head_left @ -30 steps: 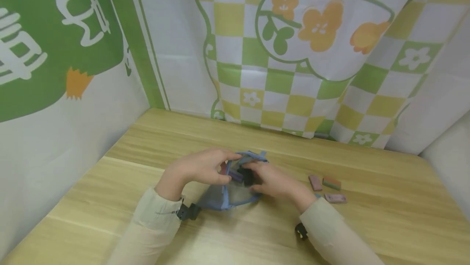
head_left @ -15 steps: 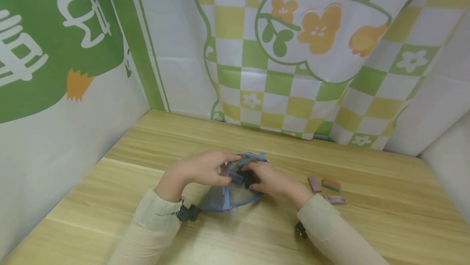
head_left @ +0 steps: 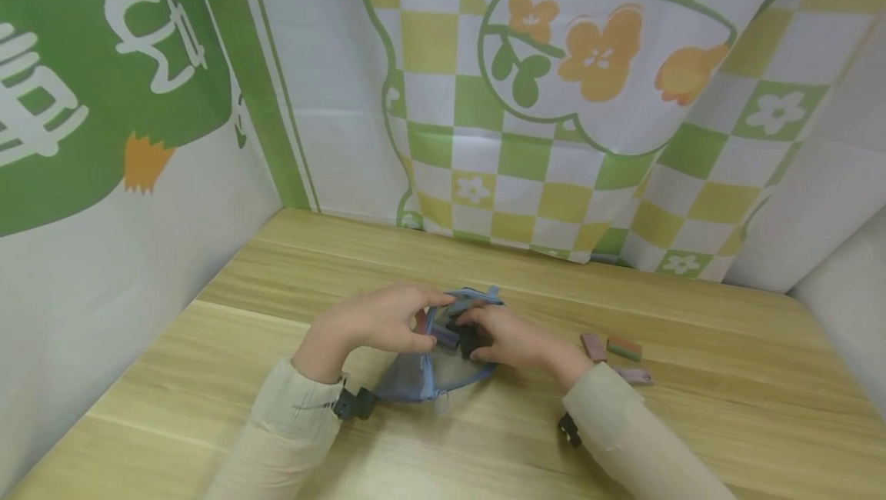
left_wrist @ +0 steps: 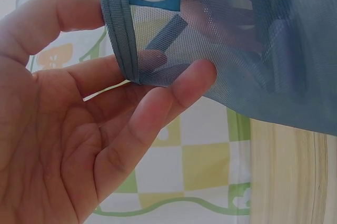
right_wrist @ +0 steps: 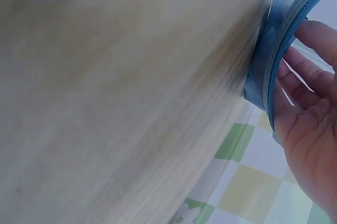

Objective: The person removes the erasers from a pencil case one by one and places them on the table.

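The loose beige right sleeve (head_left: 605, 415) having shifted slightly upward, the left hand (head_left: 379, 321) grips a blue translucent mesh pouch (head_left: 404, 378) at lower centre while the right hand (head_left: 514, 338) reaches inside, its hold on a black object (head_left: 468, 339) unclear, seemingly handling contents, which calls for a steadily spread mouth.

The pouch (head_left: 404, 378) is blue, the tabletop (head_left: 208, 392) yellowish wood-grain — the cloth (head_left: 477, 154) checked green, yellow and white, orange-flowered.
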Tool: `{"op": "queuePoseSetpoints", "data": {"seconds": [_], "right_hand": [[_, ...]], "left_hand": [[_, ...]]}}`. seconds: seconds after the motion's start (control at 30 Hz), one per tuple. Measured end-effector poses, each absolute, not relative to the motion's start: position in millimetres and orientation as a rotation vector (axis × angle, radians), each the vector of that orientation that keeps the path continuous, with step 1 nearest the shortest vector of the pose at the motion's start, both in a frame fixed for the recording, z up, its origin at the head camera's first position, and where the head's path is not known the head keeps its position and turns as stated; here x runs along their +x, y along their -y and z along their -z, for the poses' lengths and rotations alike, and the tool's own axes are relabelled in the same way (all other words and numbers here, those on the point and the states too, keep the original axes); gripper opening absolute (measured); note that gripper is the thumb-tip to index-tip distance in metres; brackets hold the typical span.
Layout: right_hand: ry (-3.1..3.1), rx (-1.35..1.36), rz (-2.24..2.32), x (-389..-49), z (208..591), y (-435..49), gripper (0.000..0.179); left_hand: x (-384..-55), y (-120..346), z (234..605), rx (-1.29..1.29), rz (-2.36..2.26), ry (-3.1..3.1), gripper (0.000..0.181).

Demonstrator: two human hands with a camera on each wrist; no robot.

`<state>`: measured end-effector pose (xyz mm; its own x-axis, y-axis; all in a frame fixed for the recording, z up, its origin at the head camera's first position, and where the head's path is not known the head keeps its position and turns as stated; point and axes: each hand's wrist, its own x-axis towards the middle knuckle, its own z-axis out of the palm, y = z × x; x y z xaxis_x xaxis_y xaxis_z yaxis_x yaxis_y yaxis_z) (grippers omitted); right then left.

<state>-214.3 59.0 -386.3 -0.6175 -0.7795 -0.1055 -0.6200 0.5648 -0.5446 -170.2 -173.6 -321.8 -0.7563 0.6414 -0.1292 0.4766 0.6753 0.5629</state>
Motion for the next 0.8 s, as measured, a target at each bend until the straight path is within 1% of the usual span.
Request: {"op": "queuePoseSetpoints", "data": {"seconds": [0.8], "right_hand": [[-2.444,-1.204,0.648,-213.9,384.6,-61.6,0.048]], "left_hand": [[-170.5,173.8,322.9,0.887,-0.727,-2.571,0.067]]}}
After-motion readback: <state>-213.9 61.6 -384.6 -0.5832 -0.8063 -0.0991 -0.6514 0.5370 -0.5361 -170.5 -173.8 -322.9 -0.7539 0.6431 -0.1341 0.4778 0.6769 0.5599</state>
